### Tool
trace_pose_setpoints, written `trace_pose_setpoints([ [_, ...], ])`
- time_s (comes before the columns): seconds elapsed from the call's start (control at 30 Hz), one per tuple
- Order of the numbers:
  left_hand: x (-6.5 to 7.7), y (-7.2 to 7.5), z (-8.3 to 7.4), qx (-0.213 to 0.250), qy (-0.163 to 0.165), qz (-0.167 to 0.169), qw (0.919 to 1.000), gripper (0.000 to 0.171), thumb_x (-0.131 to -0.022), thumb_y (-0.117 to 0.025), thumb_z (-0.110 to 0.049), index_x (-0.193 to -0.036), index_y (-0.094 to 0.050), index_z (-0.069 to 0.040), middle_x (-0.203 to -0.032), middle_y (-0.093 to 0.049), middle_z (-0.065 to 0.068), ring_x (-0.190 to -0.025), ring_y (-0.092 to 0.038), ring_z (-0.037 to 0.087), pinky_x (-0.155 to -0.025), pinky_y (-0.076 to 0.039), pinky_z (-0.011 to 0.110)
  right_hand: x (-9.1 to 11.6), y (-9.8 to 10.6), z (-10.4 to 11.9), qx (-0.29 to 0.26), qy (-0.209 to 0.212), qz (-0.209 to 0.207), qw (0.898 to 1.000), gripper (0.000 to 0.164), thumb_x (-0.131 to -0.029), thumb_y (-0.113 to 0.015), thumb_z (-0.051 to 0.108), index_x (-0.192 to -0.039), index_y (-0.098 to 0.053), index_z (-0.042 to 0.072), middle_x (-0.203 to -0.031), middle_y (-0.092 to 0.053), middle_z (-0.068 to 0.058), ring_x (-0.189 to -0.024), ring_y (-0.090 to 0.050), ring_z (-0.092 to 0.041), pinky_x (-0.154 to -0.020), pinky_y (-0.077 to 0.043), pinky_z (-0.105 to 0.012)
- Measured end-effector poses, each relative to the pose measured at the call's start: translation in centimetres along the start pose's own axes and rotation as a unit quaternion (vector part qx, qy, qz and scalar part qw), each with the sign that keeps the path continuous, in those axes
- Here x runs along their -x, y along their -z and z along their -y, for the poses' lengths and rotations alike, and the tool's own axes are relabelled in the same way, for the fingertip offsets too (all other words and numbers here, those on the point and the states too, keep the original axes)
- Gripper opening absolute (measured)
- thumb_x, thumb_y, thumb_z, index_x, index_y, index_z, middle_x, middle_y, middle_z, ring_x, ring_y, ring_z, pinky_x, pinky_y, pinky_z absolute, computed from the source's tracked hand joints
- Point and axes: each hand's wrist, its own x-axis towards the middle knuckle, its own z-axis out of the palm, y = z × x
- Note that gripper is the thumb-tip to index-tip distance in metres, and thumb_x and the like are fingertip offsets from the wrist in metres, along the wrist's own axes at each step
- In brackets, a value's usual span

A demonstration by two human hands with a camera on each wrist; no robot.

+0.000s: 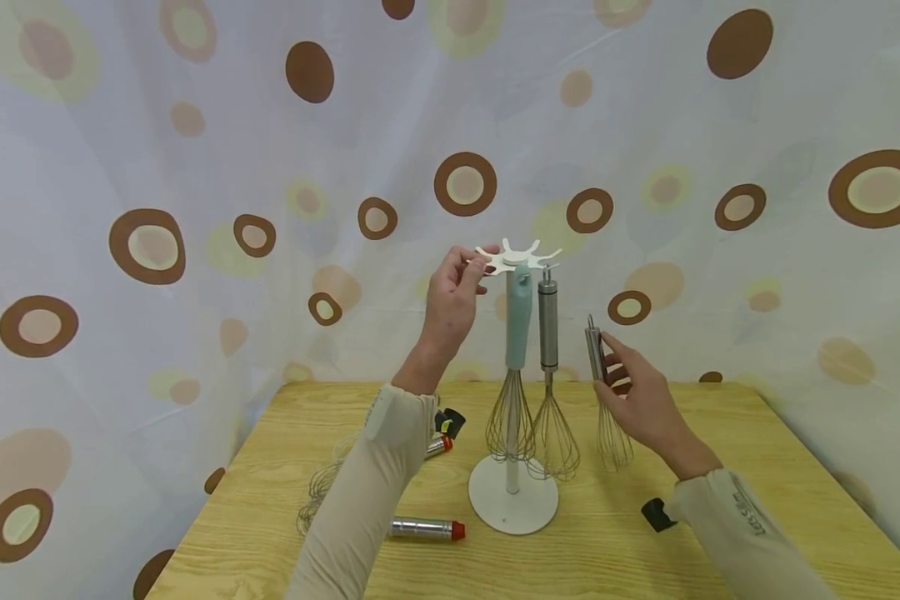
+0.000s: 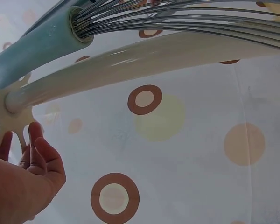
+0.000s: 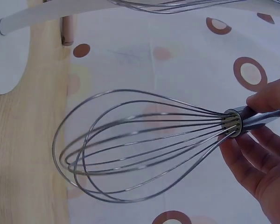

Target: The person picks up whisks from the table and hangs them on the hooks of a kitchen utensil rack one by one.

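A white utensil stand [image 1: 487, 506] rises upright from the table, topped by a star-shaped rack [image 1: 516, 257] of hooks. The left hand [image 1: 450, 304] pinches one of the rack's arms; in the left wrist view its fingers [image 2: 39, 156] curl at the rack's edge. From the rack hang a whisk with a teal handle [image 1: 520, 321] and a steel-handled whisk [image 1: 548, 329], wires down. To the right of them, the right hand [image 1: 637, 396] grips another steel whisk [image 3: 233, 122] by its handle between thumb and fingers. That whisk tilts slightly, its loop up and wires down.
On the wooden table [image 1: 247, 517], a steel handle with a red end [image 1: 423, 528] lies left of the base, partly behind the left sleeve. Behind it are another red-ended handle [image 1: 439, 446], a black object [image 1: 451, 422] and whisk wires [image 1: 315, 492]. A black piece [image 1: 656, 515] lies by the right sleeve.
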Motion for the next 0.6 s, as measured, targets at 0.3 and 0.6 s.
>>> trace_pose_setpoints([
  [0.3, 0.0, 0.1, 0.1, 0.035, 0.009, 0.010, 0.9993, 0.018, -0.103, -0.040, -0.015, -0.098, -0.050, 0.000, -0.127, -0.059, 0.012, -0.103, -0.057, 0.023, -0.080, -0.045, 0.029, -2.3, 1.3, 2.7, -0.009, 0.044, -0.039, 0.998, 0.072, -0.082, -0.065, -0.008, -0.146, -0.035, 0.008, -0.105, -0.056, -0.015, -0.080, -0.060, -0.022, -0.068, -0.051, -0.025],
  [0.6, -0.1, 0.2, 0.1, 0.040, 0.011, 0.026, 0.9988, 0.018, -0.103, -0.039, -0.014, -0.101, -0.050, 0.001, -0.129, -0.056, 0.017, -0.104, -0.057, 0.022, -0.079, -0.044, 0.027, -4.5, 2.3, 5.4, -0.027, 0.072, -0.066, 0.995, 0.072, -0.081, -0.064, -0.011, -0.145, -0.038, 0.009, -0.105, -0.056, -0.016, -0.082, -0.062, -0.025, -0.074, -0.045, -0.012],
])
